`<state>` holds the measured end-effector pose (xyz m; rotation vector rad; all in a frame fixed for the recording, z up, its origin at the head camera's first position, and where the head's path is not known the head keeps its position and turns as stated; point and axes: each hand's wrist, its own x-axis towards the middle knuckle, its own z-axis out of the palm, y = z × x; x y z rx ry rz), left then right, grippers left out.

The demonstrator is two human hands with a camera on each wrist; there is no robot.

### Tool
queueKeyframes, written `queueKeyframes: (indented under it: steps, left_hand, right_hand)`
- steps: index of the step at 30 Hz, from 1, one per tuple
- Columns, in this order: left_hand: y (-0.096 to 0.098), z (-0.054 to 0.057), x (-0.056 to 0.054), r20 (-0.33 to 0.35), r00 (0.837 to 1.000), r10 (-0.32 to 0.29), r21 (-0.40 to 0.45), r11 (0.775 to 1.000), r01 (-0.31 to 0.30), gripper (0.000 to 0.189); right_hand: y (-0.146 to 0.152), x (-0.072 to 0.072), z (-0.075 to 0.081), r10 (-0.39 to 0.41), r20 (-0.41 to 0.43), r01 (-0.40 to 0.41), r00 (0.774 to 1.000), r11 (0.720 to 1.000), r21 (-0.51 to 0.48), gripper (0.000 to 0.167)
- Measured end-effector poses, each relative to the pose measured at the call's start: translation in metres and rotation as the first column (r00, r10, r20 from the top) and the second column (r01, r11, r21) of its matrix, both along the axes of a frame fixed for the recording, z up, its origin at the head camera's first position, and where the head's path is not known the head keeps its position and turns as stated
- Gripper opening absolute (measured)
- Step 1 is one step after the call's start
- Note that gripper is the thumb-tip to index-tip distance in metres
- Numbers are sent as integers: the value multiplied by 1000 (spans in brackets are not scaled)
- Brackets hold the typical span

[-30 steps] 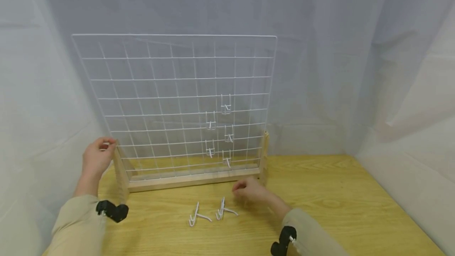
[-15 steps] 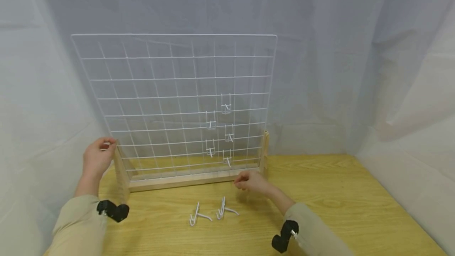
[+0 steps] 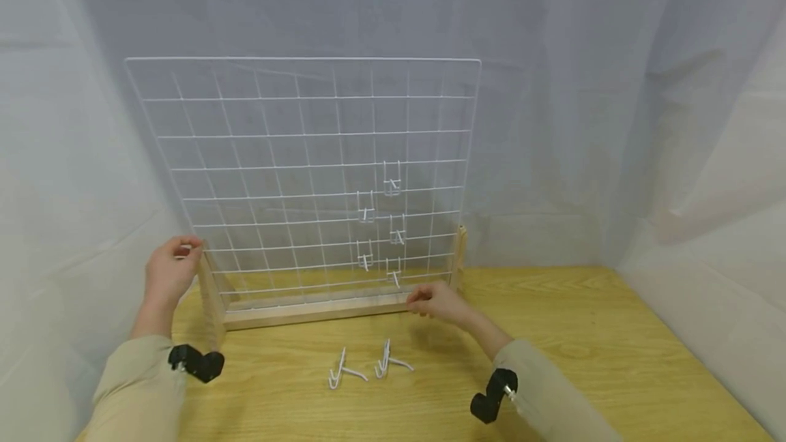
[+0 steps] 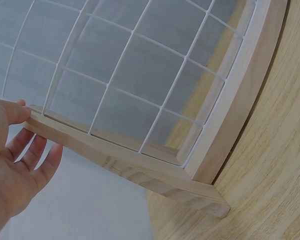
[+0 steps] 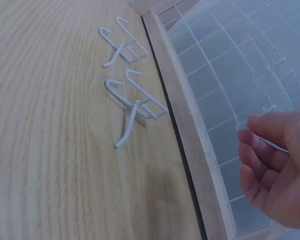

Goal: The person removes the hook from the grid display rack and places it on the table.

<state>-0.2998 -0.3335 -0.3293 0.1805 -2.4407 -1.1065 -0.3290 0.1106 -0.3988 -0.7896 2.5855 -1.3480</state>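
Observation:
A white wire grid panel [image 3: 301, 135] stands upright in a wooden stand [image 3: 319, 311]. My left hand [image 3: 170, 275] grips the stand's left side post; in the left wrist view, thumb and fingers lie on opposite sides of that post [image 4: 125, 150]. Several white wire hooks hang on the right half of the grid, the lowest hook [image 3: 394, 277] just above the bottom rail. Beside it, my right hand [image 3: 439, 303] hovers before the rail with loosely curled fingers [image 5: 250, 152] and nothing visible between them. On the table lie two loose hooks, a left one [image 3: 340, 368] and a right one [image 3: 387, 360].
The wood-grain table [image 3: 552, 353] extends to the right and front. White sheeting [image 3: 571, 121] encloses the back and both sides. A right side post [image 3: 459, 258] rises close behind my right hand. Black wrist cameras sit on both sleeves.
My right hand has risen slightly and moved toward the stand's bottom rail, away from the two loose hooks. My left hand stays on the post. No hook has visibly moved.

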Motion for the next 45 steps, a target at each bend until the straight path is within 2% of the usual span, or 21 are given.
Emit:
queueKeyframes:
  steps: [4,13,21,29,38,45]
  left_hand:
    - [0,0,0,-4,1000,3,0,1000,-3,36]
    - [1,2,0,5,1000,5,1,1000,-5,36]
    - [1,2,0,13,1000,11,6,1000,-11,34]
    - [2,3,1,14,1000,15,4,1000,-15,34]
    - [1,3,2,-2,1000,15,0,1000,-15,33]
    - [2,3,2,-1,1000,13,0,1000,-13,33]
  right_hand:
    - [0,-1,6,3,-15,-4,1000,1000,-14,18]
    - [-2,-5,13,-33,14,34,999,996,-78,23]
    - [-2,-7,24,-61,-35,58,998,996,-70,25]
    - [-2,-7,35,-72,-46,68,996,995,-79,25]
    - [-3,-12,47,-95,-30,91,995,989,-116,21]
    - [-4,-16,54,-108,-51,102,993,987,-121,23]
